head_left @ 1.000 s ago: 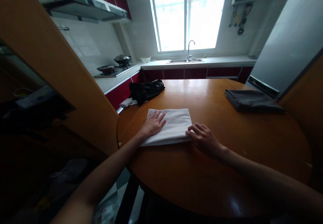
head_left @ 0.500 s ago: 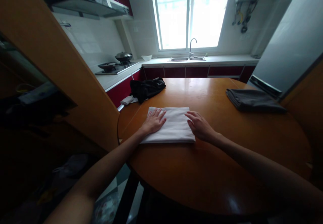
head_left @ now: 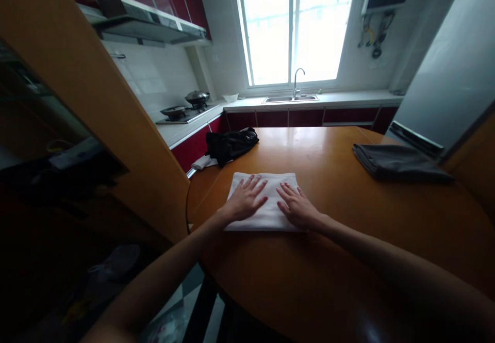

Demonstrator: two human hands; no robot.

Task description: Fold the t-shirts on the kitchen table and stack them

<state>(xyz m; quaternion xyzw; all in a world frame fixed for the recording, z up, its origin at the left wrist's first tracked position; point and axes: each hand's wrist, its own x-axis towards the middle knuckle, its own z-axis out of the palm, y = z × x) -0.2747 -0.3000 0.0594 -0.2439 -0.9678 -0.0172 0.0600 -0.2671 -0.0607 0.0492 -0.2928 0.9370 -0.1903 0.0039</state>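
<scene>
Touching white cloth point(head_left: 271, 214) with left hand point(head_left: 243, 202), right hand point(head_left: 297, 208) too, with fingers point(head_left: 260, 187) spread, unclenched! On table point(head_left: 309, 157), nearer black bundle point(head_left: 232, 146) than grey cloth point(head_left: 398, 162).

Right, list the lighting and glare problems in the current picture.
Head view: window nearly washed out to white; head view: pale glare on the table beyond the white cloth; head view, lower left: deep shadow, most detail lost.

Home kitchen, sink point(head_left: 278, 99) under a window point(head_left: 266, 33), lidded wok point(head_left: 197, 96) on stove point(head_left: 181, 117), range hood point(head_left: 150, 29)
</scene>
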